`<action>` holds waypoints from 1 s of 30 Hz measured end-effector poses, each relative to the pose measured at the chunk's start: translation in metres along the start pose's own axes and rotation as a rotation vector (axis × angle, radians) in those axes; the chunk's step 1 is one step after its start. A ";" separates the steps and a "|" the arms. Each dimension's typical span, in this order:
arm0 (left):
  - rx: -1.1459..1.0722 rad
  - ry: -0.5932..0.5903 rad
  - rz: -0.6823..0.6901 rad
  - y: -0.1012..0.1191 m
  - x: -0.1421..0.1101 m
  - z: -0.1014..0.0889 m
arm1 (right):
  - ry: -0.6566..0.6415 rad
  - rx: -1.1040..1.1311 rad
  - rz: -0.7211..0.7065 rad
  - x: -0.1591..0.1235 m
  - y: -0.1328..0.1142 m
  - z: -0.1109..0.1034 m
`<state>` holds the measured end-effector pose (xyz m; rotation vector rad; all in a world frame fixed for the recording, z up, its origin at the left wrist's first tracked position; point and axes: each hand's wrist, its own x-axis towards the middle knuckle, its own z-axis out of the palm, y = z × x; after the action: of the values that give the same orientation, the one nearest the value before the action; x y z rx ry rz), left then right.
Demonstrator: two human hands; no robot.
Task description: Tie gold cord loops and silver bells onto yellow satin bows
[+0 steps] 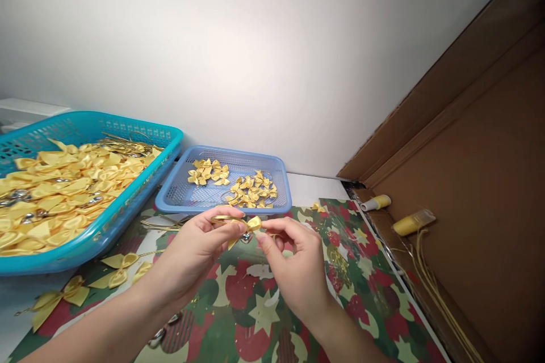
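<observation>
Between my two hands, above the patterned table cover, is a yellow satin ribbon bow [254, 223] with a gold cord loop and a small silver heart charm [246, 236] hanging under it. My left hand [213, 235] pinches the bow's left side and the gold cord between thumb and fingers. At the bow's right loop, the thumb and index finger of my right hand [293, 255] close on its edge. My fingers hide part of the cord. Several loose yellow bows [121, 269] lie left of my left forearm, and silver hearts [157, 337] lie just beneath it.
A large teal basket [128, 204] heaped with yellow bows stands at left. Behind my hands sits a blue basket [170, 204] with smaller bow clusters. Gold cords [443, 300] and two yellow-and-clear tubes [413, 222] are by the cardboard wall [468, 153] at right.
</observation>
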<state>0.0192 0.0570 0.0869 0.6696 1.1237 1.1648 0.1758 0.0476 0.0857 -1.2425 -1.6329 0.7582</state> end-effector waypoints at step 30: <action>0.149 0.024 0.183 -0.008 -0.001 -0.001 | 0.215 -0.020 -0.190 -0.006 0.001 0.005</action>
<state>0.0212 0.0535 0.0795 0.8902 1.1972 1.2544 0.1722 0.0427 0.0814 -1.1225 -1.5577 0.4746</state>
